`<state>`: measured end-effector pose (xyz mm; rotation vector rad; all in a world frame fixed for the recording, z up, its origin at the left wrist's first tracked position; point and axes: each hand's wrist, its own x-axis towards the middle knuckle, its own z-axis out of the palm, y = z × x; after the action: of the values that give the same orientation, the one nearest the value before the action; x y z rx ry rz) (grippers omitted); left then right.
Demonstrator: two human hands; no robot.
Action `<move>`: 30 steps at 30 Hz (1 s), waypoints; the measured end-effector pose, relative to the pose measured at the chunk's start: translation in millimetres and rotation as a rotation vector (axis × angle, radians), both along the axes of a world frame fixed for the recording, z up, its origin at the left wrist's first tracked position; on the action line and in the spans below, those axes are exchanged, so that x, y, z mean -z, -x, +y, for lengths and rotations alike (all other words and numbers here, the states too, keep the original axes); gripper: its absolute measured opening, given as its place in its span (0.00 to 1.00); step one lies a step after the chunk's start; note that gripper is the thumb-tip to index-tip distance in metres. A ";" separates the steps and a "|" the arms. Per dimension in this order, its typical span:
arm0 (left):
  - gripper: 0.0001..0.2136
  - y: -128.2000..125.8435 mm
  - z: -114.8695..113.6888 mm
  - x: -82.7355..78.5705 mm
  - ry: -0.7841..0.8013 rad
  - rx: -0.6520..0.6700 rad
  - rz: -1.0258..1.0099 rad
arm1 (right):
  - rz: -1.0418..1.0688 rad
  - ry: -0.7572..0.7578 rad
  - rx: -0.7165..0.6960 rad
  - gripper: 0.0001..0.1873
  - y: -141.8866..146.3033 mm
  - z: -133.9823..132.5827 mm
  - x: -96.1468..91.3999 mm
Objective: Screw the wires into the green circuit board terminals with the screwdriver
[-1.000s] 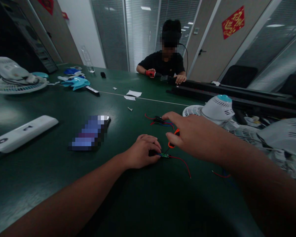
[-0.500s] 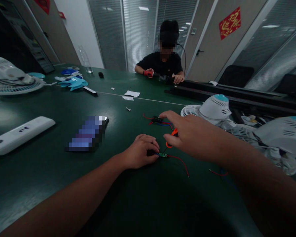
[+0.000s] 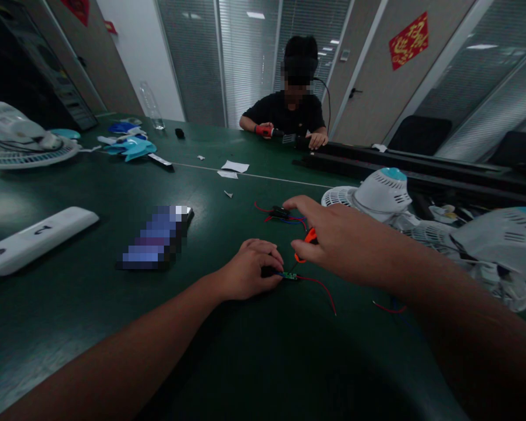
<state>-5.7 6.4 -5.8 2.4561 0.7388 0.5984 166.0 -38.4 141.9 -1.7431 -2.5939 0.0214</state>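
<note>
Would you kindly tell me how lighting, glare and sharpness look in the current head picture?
Head view: dim overall, the green table darkest at lower centre; head view: pale glare at the table's left; head view: coarse pixel blocks over the phone screen; head view: green circuit board too small for fine detail.

We have both forearms (image 3: 170, 333) angled inward — left hand (image 3: 252, 270) low, fingers (image 3: 265, 249) curled toward thumb (image 3: 269, 285); right hand (image 3: 328, 237) farther forward — index finger (image 3: 297, 203) extended, thumb spread below.

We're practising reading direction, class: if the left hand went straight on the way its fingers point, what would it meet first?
Likely the green board, right in front of the left hand; whether they touch is unclear from this view.
</note>
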 end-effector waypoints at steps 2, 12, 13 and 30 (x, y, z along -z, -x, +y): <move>0.05 0.1 0.0 0.3 -0.008 -0.003 -0.001 | -0.002 0.003 0.001 0.30 0.8 -0.4 -0.4; 0.06 0.0 -0.3 0.5 0.005 -0.011 0.009 | -0.049 -0.002 0.025 0.30 1.1 -1.6 0.5; 0.06 0.2 -0.4 0.4 0.005 -0.012 0.008 | -0.062 -0.008 0.037 0.30 1.3 -1.6 0.4; 0.07 1.5 -0.3 -3.5 0.052 -0.002 0.033 | -0.129 -0.034 0.068 0.24 1.8 -0.2 -1.9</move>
<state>-7.2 6.1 -2.3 2.4233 0.7602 0.5340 164.2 -38.6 143.8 -1.8798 -2.6020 -0.1407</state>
